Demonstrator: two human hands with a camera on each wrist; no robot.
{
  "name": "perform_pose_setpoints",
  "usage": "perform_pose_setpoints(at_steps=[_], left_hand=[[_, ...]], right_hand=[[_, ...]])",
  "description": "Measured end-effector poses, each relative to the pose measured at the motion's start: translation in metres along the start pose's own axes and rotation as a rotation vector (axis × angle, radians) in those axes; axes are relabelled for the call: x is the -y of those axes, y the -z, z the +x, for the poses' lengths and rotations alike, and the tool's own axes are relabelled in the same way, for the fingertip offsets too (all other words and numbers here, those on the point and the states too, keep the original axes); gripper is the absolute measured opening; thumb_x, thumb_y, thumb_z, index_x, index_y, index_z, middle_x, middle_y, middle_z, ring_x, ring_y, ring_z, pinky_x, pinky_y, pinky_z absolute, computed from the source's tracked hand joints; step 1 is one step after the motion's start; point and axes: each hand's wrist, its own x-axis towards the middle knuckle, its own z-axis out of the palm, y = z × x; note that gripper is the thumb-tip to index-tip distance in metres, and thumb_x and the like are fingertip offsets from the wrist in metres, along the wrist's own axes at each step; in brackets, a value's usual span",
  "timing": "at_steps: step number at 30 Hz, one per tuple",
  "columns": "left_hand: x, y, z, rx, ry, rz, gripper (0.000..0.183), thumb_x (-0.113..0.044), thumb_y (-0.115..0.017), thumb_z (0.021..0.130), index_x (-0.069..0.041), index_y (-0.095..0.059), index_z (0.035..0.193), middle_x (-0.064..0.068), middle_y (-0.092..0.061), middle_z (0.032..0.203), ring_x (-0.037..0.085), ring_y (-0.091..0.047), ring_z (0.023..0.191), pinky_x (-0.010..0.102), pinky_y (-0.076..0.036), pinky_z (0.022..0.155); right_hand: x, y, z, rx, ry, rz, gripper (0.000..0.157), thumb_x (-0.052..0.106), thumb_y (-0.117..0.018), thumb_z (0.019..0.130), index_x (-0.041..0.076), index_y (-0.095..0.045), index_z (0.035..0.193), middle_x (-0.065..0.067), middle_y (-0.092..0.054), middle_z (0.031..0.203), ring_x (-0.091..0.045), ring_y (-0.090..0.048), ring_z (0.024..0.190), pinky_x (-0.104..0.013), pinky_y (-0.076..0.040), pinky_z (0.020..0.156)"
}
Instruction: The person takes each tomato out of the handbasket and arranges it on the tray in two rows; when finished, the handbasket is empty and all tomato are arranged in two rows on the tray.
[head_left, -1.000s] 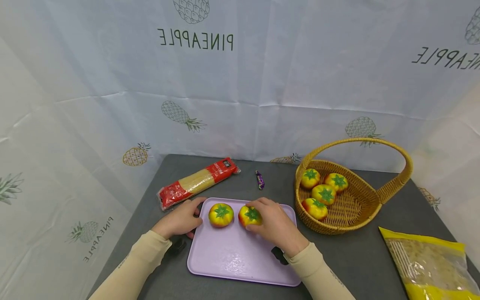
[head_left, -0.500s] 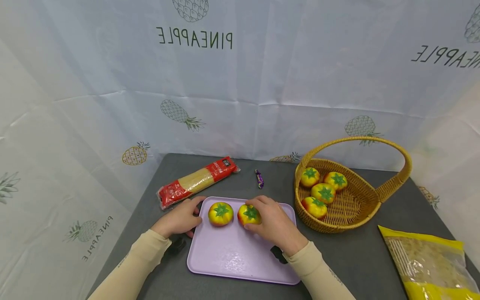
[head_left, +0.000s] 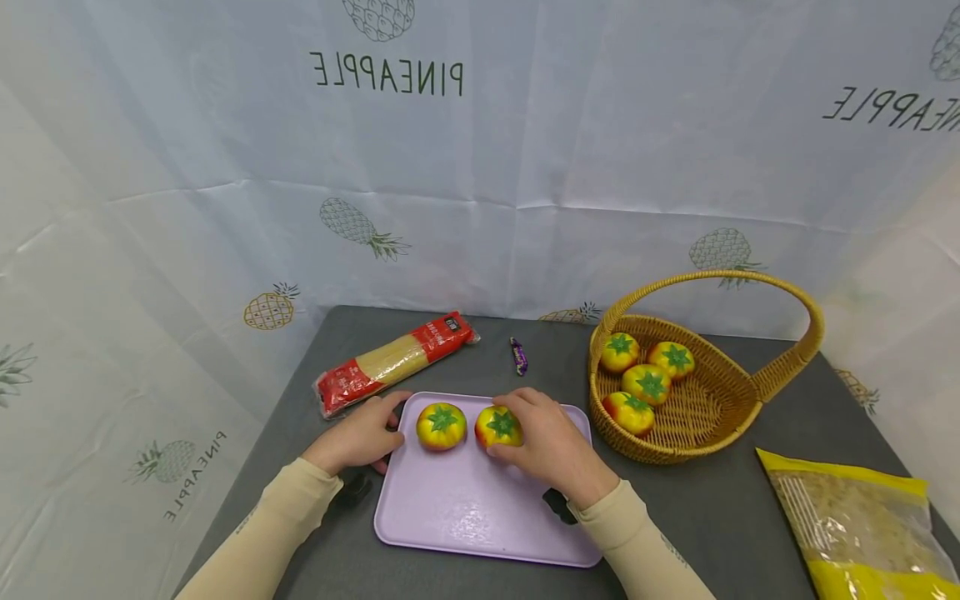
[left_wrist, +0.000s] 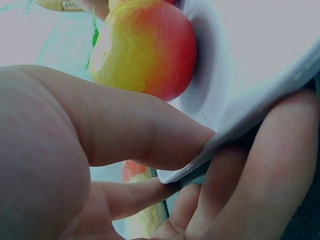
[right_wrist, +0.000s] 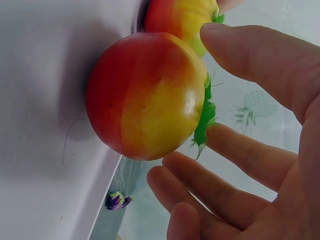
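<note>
A pale purple tray (head_left: 480, 517) lies on the dark table and bears two red-and-yellow tomatoes with green leafy tops. My left hand (head_left: 363, 435) pinches its left rim; in the left wrist view the thumb (left_wrist: 150, 130) lies over the rim, with fingers (left_wrist: 270, 165) beneath. The left tomato (head_left: 441, 427) sits just inside that edge. Around the right tomato (head_left: 498, 427) my right hand (head_left: 547, 442) is spread. In the right wrist view its fingers (right_wrist: 220, 190) reach the side of that tomato (right_wrist: 145, 95), and the thumb stands off it.
A wicker basket (head_left: 720, 450) with several tomatoes stands right of the tray. Behind the tray lie a red-ended pack of noodles (head_left: 397, 361) and a small purple wrapped candy (head_left: 519, 357). A yellow-edged bag (head_left: 855, 525) lies at the front right.
</note>
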Motion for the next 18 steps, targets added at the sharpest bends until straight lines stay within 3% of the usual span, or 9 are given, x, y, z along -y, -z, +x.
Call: perform_pose_setpoints(at_steps=[18], left_hand=[[0.0019, -0.0007, 0.0016, 0.007, -0.021, -0.001, 0.073, -0.005, -0.072, 0.095, -0.011, -0.044, 0.162, 0.019, -0.056, 0.116, 0.025, -0.067, 0.07, 0.036, -0.064, 0.054]], right_hand=[[-0.0023, 0.0036, -0.0001, -0.019, 0.02, -0.001, 0.062, 0.036, -0.093, 0.085, 0.015, -0.071, 0.139, -0.004, -0.07, 0.133, -0.022, -0.068, 0.119, -0.045, -0.061, 0.106]])
